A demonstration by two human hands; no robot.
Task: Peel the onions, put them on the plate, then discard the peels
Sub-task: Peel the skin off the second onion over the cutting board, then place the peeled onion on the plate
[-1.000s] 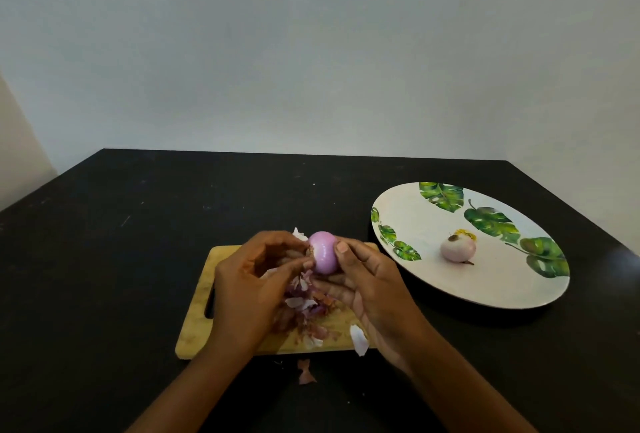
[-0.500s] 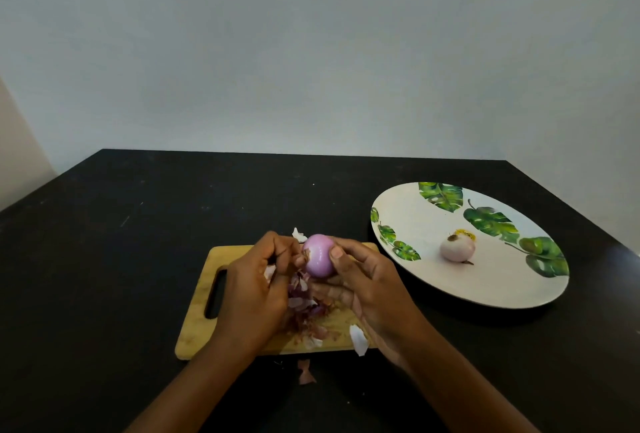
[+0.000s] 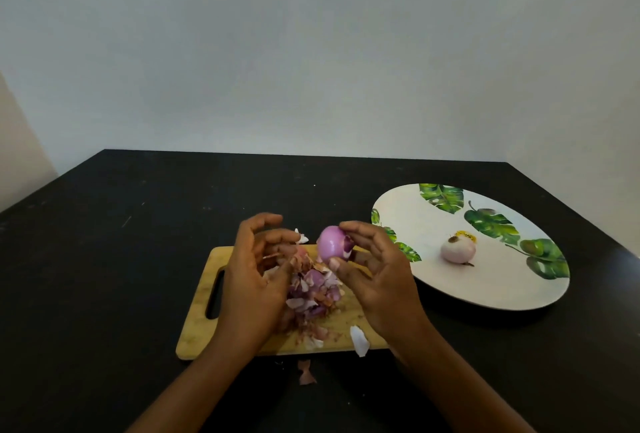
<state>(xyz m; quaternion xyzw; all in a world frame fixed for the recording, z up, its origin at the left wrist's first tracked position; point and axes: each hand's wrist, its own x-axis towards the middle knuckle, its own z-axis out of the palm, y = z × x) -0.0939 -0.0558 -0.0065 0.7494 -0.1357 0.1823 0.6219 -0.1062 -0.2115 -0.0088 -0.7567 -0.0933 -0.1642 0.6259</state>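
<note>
- The right hand (image 3: 377, 280) pinches a purple onion (image 3: 330, 243) between thumb and fingertips, held up over the far right part of the wooden cutting board (image 3: 204, 332)
- A darker patch of skin shows on the onion's right side, under the forefinger
- The left hand (image 3: 252, 280) hovers at 9 o'clock of that onion, apart from it, fingers loosely curled and grasping nothing
- A heap of onion peels (image 3: 313, 290) lies on the board between the two hands, at 6 o'clock of the held onion
- A white peel (image 3: 359, 340) overhangs the board's near edge at 5 o'clock
- A brownish scrap (image 3: 306, 372) lies on the black table (image 3: 138, 259) just past that edge, at 6 o'clock
- The leaf-printed plate (image 3: 433, 280) sits at 3 o'clock of the board, with one pale peeled onion (image 3: 458, 249) near its middle
</note>
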